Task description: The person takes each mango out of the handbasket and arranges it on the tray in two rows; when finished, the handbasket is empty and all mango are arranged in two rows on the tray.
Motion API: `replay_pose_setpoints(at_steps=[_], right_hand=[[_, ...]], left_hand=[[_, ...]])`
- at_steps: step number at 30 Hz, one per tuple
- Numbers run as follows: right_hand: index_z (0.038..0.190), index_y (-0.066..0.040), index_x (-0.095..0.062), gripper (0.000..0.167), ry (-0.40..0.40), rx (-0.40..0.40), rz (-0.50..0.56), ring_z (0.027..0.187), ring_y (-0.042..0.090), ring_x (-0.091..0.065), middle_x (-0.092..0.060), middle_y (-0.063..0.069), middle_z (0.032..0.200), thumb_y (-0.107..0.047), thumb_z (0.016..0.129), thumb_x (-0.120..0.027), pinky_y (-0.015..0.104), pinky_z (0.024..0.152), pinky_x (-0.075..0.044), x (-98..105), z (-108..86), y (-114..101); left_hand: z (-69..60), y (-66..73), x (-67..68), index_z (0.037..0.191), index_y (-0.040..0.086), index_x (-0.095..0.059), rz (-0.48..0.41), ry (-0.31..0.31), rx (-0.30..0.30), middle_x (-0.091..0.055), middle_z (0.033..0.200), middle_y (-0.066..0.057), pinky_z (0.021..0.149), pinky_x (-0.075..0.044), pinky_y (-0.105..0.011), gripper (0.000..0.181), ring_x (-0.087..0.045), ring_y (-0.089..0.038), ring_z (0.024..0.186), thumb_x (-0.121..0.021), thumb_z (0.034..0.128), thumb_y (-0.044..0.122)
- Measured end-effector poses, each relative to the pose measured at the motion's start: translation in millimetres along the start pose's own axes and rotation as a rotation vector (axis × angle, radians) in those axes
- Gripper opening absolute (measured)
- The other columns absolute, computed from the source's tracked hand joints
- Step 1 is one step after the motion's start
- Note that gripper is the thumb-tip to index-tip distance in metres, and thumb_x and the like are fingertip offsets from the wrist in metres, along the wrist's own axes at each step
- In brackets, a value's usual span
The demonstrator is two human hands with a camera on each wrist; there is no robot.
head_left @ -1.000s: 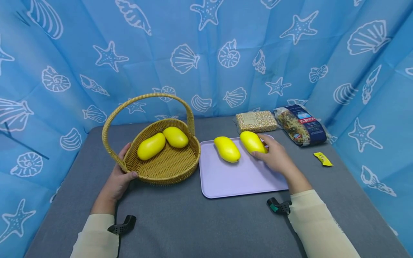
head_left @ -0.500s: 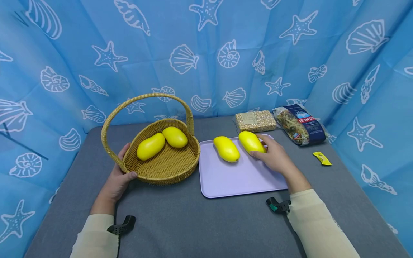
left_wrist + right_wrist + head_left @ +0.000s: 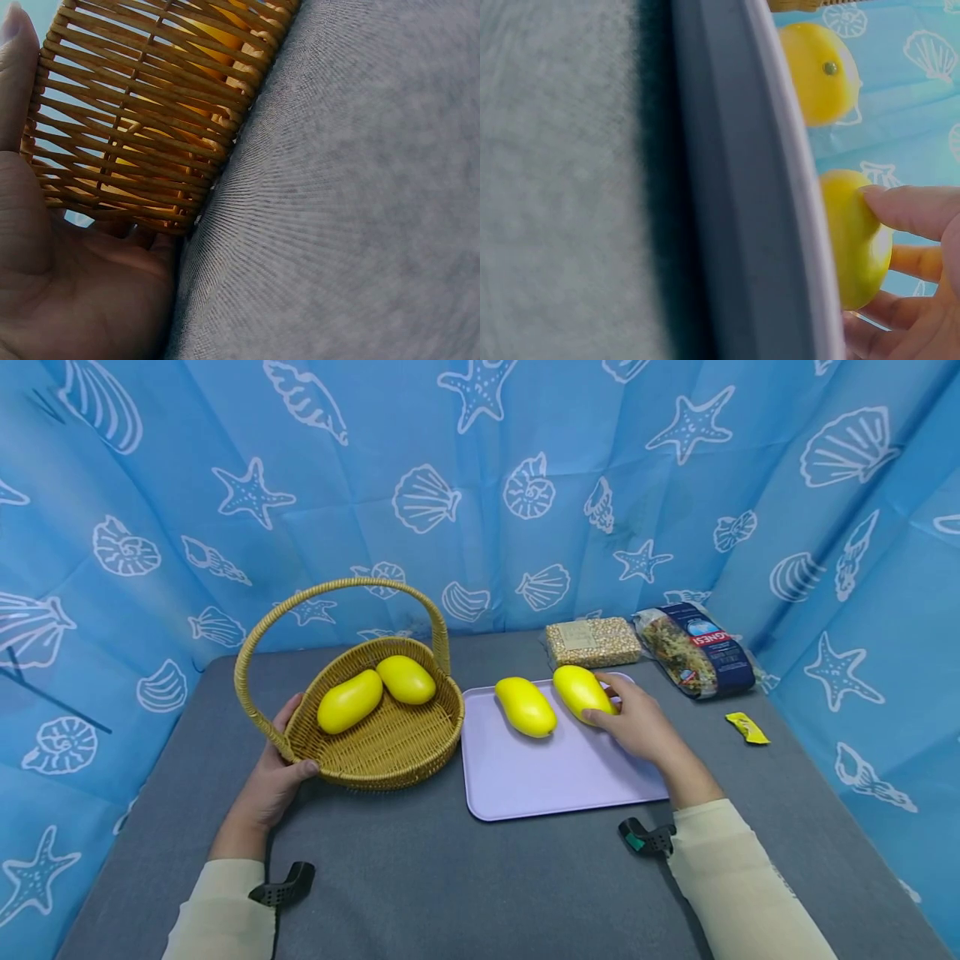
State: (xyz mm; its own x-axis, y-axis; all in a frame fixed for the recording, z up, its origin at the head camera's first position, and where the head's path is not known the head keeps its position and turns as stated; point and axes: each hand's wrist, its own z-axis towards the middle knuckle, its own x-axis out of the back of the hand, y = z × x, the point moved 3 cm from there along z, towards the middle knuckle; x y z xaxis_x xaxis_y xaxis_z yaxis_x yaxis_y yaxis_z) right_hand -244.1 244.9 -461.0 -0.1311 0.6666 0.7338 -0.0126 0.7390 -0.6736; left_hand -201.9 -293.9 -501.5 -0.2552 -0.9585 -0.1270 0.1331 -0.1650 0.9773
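A wicker basket with a tall handle holds two yellow mangoes, one at its left and one at its back. My left hand grips the basket's left side, thumb on the rim; the left wrist view shows the palm against the woven wall. On the lilac tray lie two more mangoes, the left one untouched. My right hand holds the right one between thumb and fingers, also visible in the right wrist view.
Behind the tray lies a pack of grains, with a blue-labelled pasta bag to its right. A small yellow wrapper sits on the grey table right of the tray. A blue shell-patterned curtain hangs around the table.
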Motion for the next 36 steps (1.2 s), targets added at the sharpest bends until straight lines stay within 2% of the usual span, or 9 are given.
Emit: replay_pose_setpoints(at_steps=[12, 23, 31, 36], right_hand=[[0.168, -0.003, -0.037, 0.074, -0.030, 0.023, -0.010, 0.138, 0.056, -0.049, -0.044, 0.033, 0.159, -0.031, 0.108, -0.071, 0.072, 0.111, -0.038, 4, 0.1, 3], [0.168, -0.003, -0.036, 0.076, -0.031, 0.014, 0.006, 0.136, 0.054, -0.050, -0.047, 0.034, 0.156, -0.035, 0.108, -0.070, 0.071, 0.111, -0.039, 8, -1.9, 3], [0.168, 0.000, -0.035, 0.074, 0.012, 0.065, 0.067, 0.131, 0.052, -0.053, -0.050, 0.033, 0.152, -0.035, 0.111, -0.067, 0.067, 0.107, -0.044, 16, -1.2, 3], [0.167, -0.001, -0.037, 0.072, 0.084, 0.098, 0.117, 0.134, 0.053, -0.052, -0.050, 0.033, 0.152, -0.039, 0.112, -0.064, 0.068, 0.105, -0.047, 26, -7.1, -4]], left_hand=[[-1.0, 1.0, -0.4, 0.177, 0.018, -0.006, -0.001, 0.006, 0.006, -0.016, 0.177, -0.018, 0.111, -0.045, -0.028, 0.102, -0.041, -0.021, 0.147, -0.070, 0.1024, -0.010], [0.1, -0.8, 0.2, 0.177, 0.025, -0.012, -0.003, 0.007, 0.010, -0.015, 0.177, -0.017, 0.112, -0.044, -0.029, 0.099, -0.040, -0.022, 0.148, -0.069, 0.1032, -0.008], [0.5, -0.7, 0.2, 0.177, 0.019, -0.008, -0.022, 0.000, -0.003, -0.017, 0.177, -0.018, 0.109, -0.047, -0.028, 0.100, -0.043, -0.023, 0.146, -0.070, 0.1033, -0.007], [0.4, -0.4, 0.3, 0.177, 0.018, -0.008, -0.023, -0.005, -0.009, -0.017, 0.176, -0.019, 0.108, -0.048, -0.028, 0.100, -0.044, -0.023, 0.145, -0.070, 0.1033, -0.008]])
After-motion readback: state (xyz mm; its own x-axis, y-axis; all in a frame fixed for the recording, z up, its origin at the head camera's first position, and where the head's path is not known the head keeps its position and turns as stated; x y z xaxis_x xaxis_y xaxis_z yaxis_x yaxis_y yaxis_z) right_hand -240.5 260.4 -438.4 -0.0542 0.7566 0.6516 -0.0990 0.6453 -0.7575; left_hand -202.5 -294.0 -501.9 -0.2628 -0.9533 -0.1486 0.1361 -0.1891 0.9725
